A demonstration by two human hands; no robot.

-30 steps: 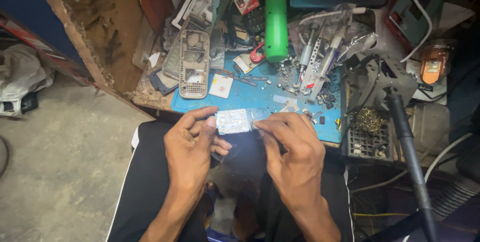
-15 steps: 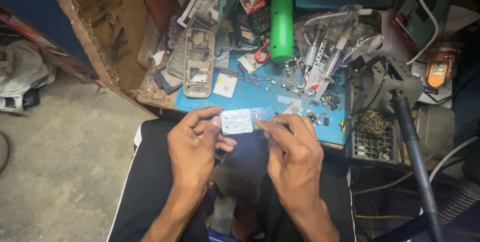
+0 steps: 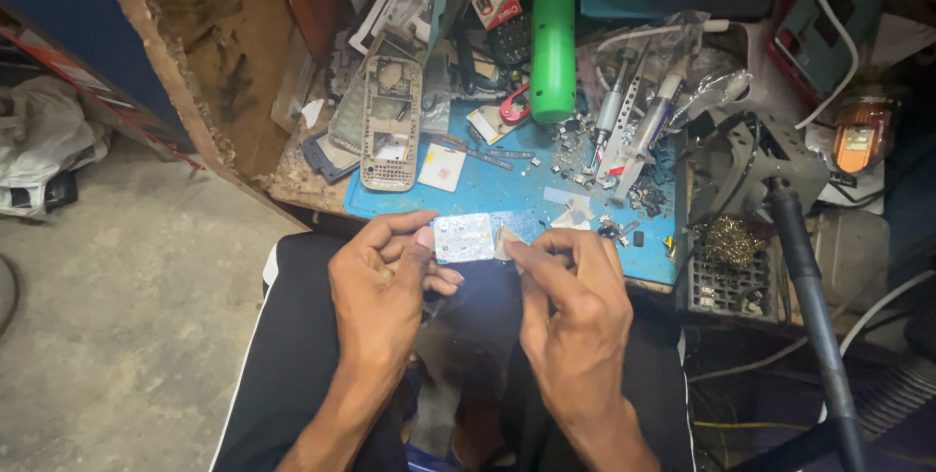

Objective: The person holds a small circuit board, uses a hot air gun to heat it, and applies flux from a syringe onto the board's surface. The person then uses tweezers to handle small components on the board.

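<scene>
Both hands, left hand and right hand, pinch a small silvery rectangular keypad sheet at centre frame; a grey phone housing lies stripped at upper left, so reassembly looks unfinished.

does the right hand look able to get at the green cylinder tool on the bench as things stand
Probably not right away: the right hand is pinching the small silvery panel together with the left hand. Nothing blocks the path to the green cylinder tool.

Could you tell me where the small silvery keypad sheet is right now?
In the head view, the silvery sheet sits centre frame, pinched between the left hand and right hand, just before the blue mat.
</scene>
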